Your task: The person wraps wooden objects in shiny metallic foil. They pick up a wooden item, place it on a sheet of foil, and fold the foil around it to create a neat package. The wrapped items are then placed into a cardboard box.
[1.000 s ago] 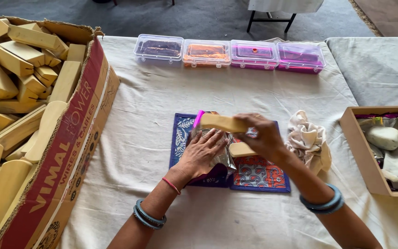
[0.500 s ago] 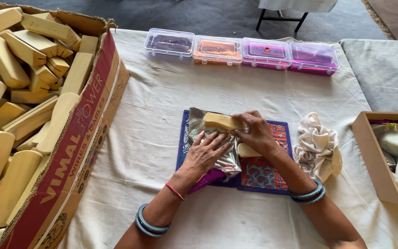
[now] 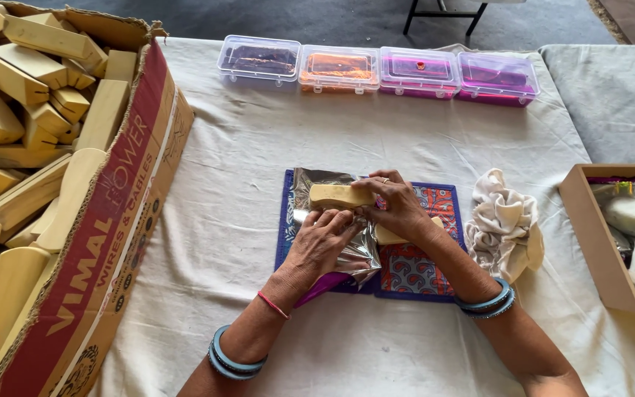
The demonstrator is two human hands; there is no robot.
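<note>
1. Your right hand (image 3: 398, 206) is clamped on the pale wooden block (image 3: 341, 195), fingers over its right end, holding it just above the silver foil sheet (image 3: 325, 220).
2. Your left hand (image 3: 325, 242) lies flat with fingers together, pressing the foil down onto the patterned blue mat (image 3: 420, 268); it grips nothing, only pins the sheet.
3. A second pale block (image 3: 391, 235) seems to sit under your right wrist, though the view there is too covered to be sure.
4. At 3 o'clock from the mat lies a crumpled cream cloth (image 3: 505, 224), and further that way an open cardboard box (image 3: 589, 235) with wrapped pieces.
5. At 9 o'clock stands the big red carton (image 3: 104, 242) heaped with more blocks; at 12 o'clock a row of four clear plastic boxes (image 3: 376, 70) sits on the table (image 3: 222, 184).
6. Likely trouble: the foil is thin and already creased, so a block corner dragged across it could tear it.
7. Ease your left palm off too soon and the sheet may spring up or slide on the mat, leaving the block off-centre.
8. Your right wrist could also nudge the piece beneath it off the mat.
</note>
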